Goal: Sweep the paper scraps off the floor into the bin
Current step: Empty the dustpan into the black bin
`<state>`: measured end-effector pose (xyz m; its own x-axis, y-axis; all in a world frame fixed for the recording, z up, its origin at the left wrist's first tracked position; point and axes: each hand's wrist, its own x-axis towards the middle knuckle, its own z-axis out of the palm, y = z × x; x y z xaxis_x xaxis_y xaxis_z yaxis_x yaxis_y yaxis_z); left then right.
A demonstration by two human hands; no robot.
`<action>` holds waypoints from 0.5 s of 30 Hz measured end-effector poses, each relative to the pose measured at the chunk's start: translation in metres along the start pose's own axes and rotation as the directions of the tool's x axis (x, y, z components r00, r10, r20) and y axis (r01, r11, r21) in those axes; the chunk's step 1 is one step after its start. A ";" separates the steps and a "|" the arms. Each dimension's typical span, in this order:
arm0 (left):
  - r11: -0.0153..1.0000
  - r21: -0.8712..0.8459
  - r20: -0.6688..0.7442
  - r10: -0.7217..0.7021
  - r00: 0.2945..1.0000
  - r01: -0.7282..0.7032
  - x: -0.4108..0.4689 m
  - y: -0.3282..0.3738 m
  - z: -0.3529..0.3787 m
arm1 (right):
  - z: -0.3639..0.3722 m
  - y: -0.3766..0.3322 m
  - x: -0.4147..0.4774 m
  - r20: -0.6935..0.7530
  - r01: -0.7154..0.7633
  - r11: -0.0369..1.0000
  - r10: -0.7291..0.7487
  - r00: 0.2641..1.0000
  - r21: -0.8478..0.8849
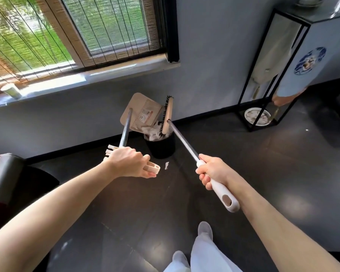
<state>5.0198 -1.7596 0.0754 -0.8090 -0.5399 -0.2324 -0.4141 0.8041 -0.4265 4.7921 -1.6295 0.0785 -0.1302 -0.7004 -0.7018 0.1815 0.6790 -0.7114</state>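
My left hand (131, 162) grips the beige handle of a long-handled dustpan (140, 111), whose pan is tipped up over the black bin (161, 147) by the wall. My right hand (214, 171) holds the white grip of a broom (168, 116); its metal shaft runs up to the brush head, which stands on end at the pan's mouth above the bin. White paper scraps (152, 132) fill the top of the bin. One small white scrap (166, 165) lies on the dark floor in front of the bin.
A window with bamboo blinds and a sill holding a white cup (10, 90) runs along the left wall. A black-framed display stand (271, 75) with a plate at its base stands at the right. A grey and red seat (0, 177) is at the left edge. My feet are below.
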 end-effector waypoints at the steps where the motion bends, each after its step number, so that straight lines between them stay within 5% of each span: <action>1: 1.000 0.009 -0.002 -0.001 1.000 0.002 0.000 -0.001 -0.001 | -0.001 0.000 -0.001 0.002 0.000 1.000 0.000 1.000 -0.001; 9: 0.998 0.066 0.018 0.001 1.000 -0.002 -0.008 0.008 -0.009 | -0.008 -0.003 -0.011 0.025 -0.010 0.995 0.008 1.000 0.099; 15: 0.991 -0.051 0.185 0.132 0.974 -0.125 -0.008 0.055 0.022 | -0.015 0.010 -0.021 0.009 0.001 0.995 -0.002 1.000 0.101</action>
<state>5.0122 -1.7165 0.0346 -0.7653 -0.4656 -0.4444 -0.3307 0.8768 -0.3492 4.7816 -1.6047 0.0854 -0.1220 -0.7039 -0.6997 0.2790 0.6522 -0.7048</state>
